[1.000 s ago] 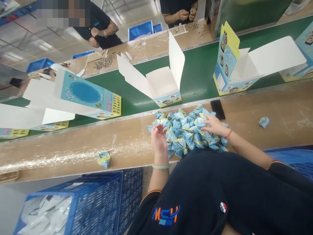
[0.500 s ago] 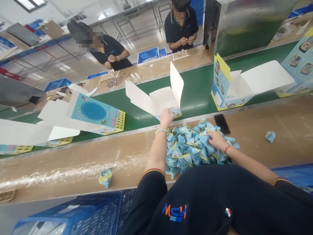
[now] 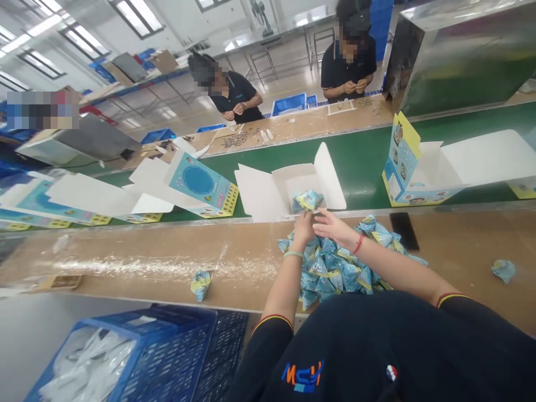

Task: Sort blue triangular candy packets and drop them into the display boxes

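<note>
A heap of small blue and yellow packets point(image 3: 339, 262) lies on the brown workbench point(image 3: 167, 262) in front of me. Just beyond it, an open white carton point(image 3: 293, 184) stands on the green conveyor belt point(image 3: 360, 162), with a few packets point(image 3: 307, 200) inside it. My left hand point(image 3: 304, 226) rests at the carton's near edge, fingers curled; what it holds is hidden. My right hand point(image 3: 330, 226) hovers beside it over the heap, fingers stretched out and empty.
More open cartons point(image 3: 422, 167) and flat printed boxes point(image 3: 201, 187) sit along the belt. A black phone point(image 3: 404, 230) lies by the heap; stray packets point(image 3: 201, 283) rest on the bench. A blue crate point(image 3: 138, 357) of plastic bags stands at lower left. Two people work across the belt.
Packets now lie in the white carton. My right hand has lifted off the heap and moved forward to the carton's edge beside my left hand. The camera has tilted up.
</note>
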`<state>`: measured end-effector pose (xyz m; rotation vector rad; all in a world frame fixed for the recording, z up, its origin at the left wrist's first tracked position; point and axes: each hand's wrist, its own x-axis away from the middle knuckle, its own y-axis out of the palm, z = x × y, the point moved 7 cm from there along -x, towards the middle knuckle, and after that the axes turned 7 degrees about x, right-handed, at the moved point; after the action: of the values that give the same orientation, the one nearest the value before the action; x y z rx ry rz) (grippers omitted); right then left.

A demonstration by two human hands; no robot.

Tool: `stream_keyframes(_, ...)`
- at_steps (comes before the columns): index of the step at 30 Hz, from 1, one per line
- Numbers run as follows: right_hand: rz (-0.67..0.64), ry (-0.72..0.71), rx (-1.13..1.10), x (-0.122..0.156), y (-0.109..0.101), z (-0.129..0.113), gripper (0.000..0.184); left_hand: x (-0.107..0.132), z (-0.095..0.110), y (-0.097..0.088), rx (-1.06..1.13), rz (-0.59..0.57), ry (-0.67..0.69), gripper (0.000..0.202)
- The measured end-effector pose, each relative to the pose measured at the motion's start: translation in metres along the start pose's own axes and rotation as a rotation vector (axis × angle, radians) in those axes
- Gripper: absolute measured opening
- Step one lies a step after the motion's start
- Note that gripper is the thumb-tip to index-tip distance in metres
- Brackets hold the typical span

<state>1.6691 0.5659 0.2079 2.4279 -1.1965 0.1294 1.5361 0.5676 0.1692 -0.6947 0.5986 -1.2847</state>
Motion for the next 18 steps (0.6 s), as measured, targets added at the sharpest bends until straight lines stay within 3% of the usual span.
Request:
stream_keyframes(3, -0.004, 0.013, 0.293, 0.022, -0.031, 0.011, 0.064, -0.004, -0.005, -0.005, -0.039, 0.012, -0.022, 0.059)
stream_keyframes(6, 0.081, -0.121, 0.824, 0.068, -0.081, 0.017, 0.045, -0.01, -0.008, -0.014, -0.055, 0.047, -0.049, 0.066)
stream_keyframes(9, 0.135, -0.231, 1.329, 0.121, -0.116, 0.041, 0.054, -0.021, -0.008, -0.028, -0.034, 0.12, -0.073, 0.072)
stream_keyframes(11, 0.091, -0.223, 1.538, 0.146, -0.126, 0.07, 0.072, -0.027, -0.002, -0.035, -0.005, 0.159, -0.063, 0.072)
stream_keyframes(13, 0.037, -0.197, 1.658, 0.159, -0.129, 0.095, 0.077, -0.029, 0.007, -0.037, 0.038, 0.19, -0.04, 0.069)
stream_keyframes(15, 0.019, -0.199, 1.704, 0.161, -0.128, 0.106, 0.063, -0.023, 0.02, -0.029, 0.113, 0.17, 0.01, 0.062)
stream_keyframes(18, 0.041, -0.223, 1.674, 0.156, -0.124, 0.099, 0.047, 0.001, 0.045, 0.005, 0.227, -0.013, 0.13, 0.047)
